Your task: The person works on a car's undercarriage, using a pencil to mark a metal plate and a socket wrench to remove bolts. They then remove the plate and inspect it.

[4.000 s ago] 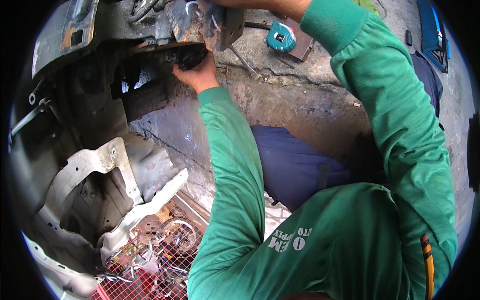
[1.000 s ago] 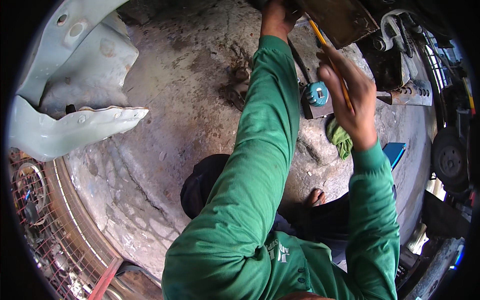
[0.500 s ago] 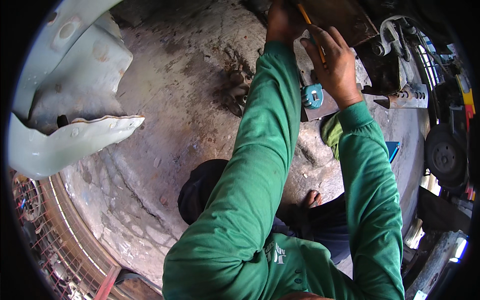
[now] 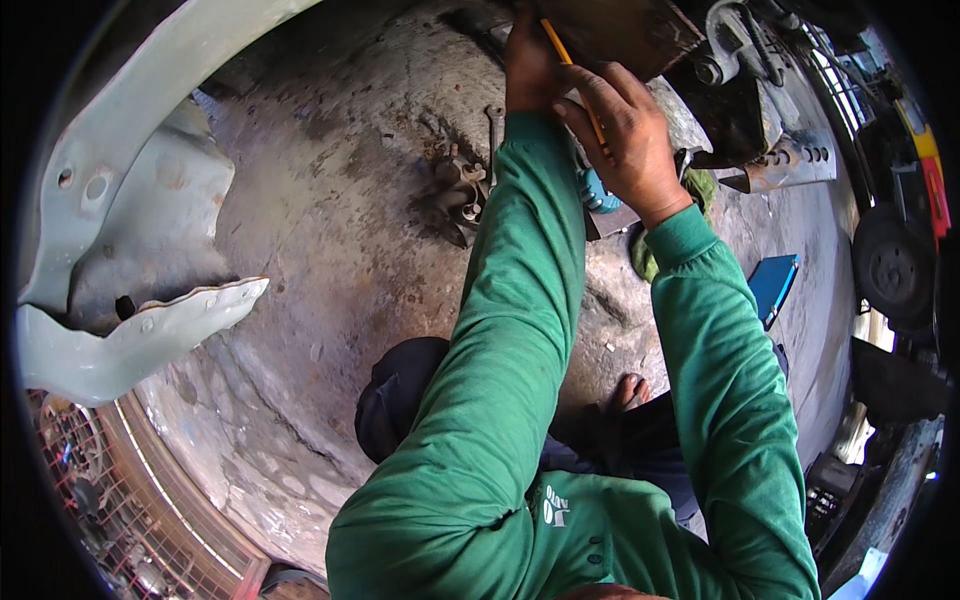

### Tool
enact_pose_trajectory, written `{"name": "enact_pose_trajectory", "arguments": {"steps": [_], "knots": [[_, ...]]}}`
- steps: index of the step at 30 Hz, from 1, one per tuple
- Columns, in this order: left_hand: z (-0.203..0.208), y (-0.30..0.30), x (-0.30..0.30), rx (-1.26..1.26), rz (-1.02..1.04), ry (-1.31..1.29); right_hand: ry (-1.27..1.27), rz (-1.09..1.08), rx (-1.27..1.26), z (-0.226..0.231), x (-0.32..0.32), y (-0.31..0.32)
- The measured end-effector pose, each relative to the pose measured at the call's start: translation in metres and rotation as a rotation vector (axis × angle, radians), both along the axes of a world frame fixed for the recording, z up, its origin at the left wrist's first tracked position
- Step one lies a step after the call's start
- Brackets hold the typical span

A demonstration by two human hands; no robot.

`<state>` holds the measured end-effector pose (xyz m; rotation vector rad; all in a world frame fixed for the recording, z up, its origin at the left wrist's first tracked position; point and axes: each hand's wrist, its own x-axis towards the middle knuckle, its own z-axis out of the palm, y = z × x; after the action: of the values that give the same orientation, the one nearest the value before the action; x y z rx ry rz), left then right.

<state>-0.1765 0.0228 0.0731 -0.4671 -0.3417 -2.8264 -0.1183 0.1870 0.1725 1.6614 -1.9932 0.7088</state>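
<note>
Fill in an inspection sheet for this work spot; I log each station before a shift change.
Surface: rough, stained concrete floor, cracked in places.
Job's things: yellow pencil-like tool in the right hand, its tip at a rusty brown metal panel.
Clutter: rusty metal parts, a teal object partly hidden by the arms, a green rag, a blue flat case.
Grippers: left hand pressed against the panel; right hand closed around the tool.
Cables: dark hoses or cables at upper right.
Surroundings: pale car body panel at left, wire mesh crate at lower left, vehicle wheel at right.
</note>
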Motion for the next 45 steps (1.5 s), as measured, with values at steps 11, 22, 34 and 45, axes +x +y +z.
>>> {"name": "enact_pose_trajectory", "arguments": {"steps": [11, 22, 34, 45], "knots": [[0.01, 0.016, 0.016, -0.076, -0.131, -0.029, -0.434, -0.041, -0.26, 0.012, 0.062, 0.058], [0.0, 0.024, 0.009, -0.035, -0.05, -0.048, -0.685, -0.141, -0.619, -0.038, 0.081, 0.098], [-0.011, 0.037, 0.002, -0.098, 0.121, -0.062, -0.687, -0.204, -0.542, -0.052, 0.07, 0.108], [-0.025, 0.026, 0.006, -0.156, 0.042, 0.015, -0.741, -0.215, -0.562, -0.064, 0.066, 0.098]]}}
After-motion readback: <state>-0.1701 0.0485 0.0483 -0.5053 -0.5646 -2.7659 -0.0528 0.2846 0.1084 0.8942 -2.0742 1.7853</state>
